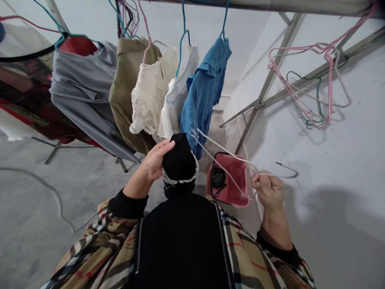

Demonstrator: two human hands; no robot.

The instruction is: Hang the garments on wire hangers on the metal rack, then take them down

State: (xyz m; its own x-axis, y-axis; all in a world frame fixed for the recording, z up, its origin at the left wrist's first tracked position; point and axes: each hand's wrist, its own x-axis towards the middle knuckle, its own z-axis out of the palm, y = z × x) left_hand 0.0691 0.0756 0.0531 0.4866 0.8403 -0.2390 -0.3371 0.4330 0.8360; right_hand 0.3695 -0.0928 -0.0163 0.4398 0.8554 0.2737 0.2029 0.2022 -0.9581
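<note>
My left hand (155, 160) is closed on a black cloth garment (179, 158) with a white lacy trim, pinching its upper left side between thumb and fingers. The garment hangs in front of my chest, and its lower part blends with my black top. In my closed right hand (267, 189) is a white wire clothes hanger (237, 157), gripped near its hook. The hook points right, and the hanger's other end reaches left in front of a blue shirt (207, 88), apart from the black garment.
Ahead hang a white top (177, 96), a cream lace top (150, 92), olive clothing (124, 80) and a grey garment (81, 84). A pink basket (239, 176) with a dark object stands below. Spare pink hangers (331, 84) hang right, by the wall. A cable (57, 192) crosses the floor.
</note>
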